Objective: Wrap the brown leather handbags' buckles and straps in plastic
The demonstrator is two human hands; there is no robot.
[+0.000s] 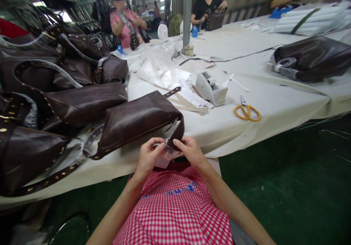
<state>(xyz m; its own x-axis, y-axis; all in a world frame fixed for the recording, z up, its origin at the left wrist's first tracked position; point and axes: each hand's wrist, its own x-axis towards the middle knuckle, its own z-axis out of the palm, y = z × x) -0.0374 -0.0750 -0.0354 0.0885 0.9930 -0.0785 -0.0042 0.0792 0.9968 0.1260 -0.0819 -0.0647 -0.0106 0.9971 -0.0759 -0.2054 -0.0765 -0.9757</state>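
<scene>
At the bench (pixel 274 102) edge, the left hand (pixel 149 156) and right hand (pixel 191 151) pinch clear film (pixel 163 158) against the strap end (pixel 177 132) of a brown handbag (pixel 137 119), each grip narrow; a slack hold could wrinkle the film.

bag factory floor | leather bags (pixel 82 102) piled | long worktable (pixel 274 102) | co-workers (pixel 124 22)

scissors (pixel 247 112) | tape disp. (pixel 212 89) near | bag pile (pixel 55 73) L | lone bag (pixel 315 56) R
</scene>
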